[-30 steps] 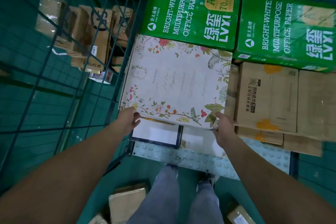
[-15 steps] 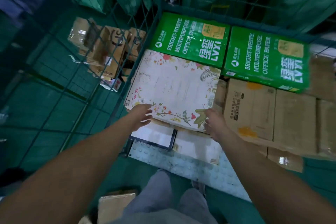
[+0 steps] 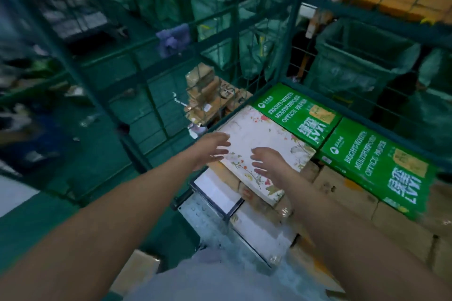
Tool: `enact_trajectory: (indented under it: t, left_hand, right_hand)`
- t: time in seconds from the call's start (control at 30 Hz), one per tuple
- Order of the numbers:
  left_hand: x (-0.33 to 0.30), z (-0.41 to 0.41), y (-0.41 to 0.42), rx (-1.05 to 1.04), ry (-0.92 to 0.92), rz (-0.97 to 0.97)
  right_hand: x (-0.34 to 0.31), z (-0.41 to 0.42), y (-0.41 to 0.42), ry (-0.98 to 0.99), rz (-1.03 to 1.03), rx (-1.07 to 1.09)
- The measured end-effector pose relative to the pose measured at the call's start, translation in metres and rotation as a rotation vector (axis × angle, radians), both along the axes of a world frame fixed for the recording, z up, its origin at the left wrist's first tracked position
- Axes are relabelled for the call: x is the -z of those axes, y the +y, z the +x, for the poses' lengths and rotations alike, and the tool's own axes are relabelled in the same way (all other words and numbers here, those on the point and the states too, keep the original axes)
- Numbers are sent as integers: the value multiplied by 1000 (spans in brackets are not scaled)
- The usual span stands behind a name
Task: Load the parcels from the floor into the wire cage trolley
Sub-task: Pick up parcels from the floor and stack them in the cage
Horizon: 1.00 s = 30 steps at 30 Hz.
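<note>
Since half a second ago my hands have let go of the near edge of the floral box and lifted off it, and my head has tipped up, so more of the room shows. My left hand and right hand both hover just above the box with fingers spread and relaxed, grasping nothing. The floral box, a flat white rectangular carton printed with flowers and leaves, lies inside the wire cage trolley, resting on plain brown cardboard boxes and butting against two glossy green paper boxes at the back. I judge this parcel placed and released. The trolley's floor layer looks mostly filled; its bumpy pale metal base shows at the near edge. Work remains: one brown cardboard parcel lies on the green floor by my legs, and a heap of taped cardboard parcels sits beyond the trolley's thin green wire side. Soft green sacks hang open behind. The edges of the view are blurred.
</note>
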<state>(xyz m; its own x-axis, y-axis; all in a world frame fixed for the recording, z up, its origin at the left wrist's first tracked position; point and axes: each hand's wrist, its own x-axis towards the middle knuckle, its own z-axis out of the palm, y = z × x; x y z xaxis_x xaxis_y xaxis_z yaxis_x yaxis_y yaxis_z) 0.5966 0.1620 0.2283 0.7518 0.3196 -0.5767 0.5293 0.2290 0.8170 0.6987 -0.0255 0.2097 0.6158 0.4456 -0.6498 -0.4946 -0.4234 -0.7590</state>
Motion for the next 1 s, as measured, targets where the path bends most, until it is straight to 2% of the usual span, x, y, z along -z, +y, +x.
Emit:
enact_trajectory:
  t: [0.2, 0.4, 0.6, 1.0]
  left_hand:
    - [-25, -89, -4, -133, -22, 91]
    - [-31, -205, 15, -422, -44, 85]
    - [-25, -316, 16, -696, 23, 110]
    - [9, -527, 28, -1096, 61, 47]
  right_hand:
    - [-22, -47, 36, 8, 11, -241]
    - [-28, -145, 101, 21, 4, -605]
    - [-23, -238, 141, 37, 4, -899]
    - [-11, -421, 214, -4, -90, -1231]
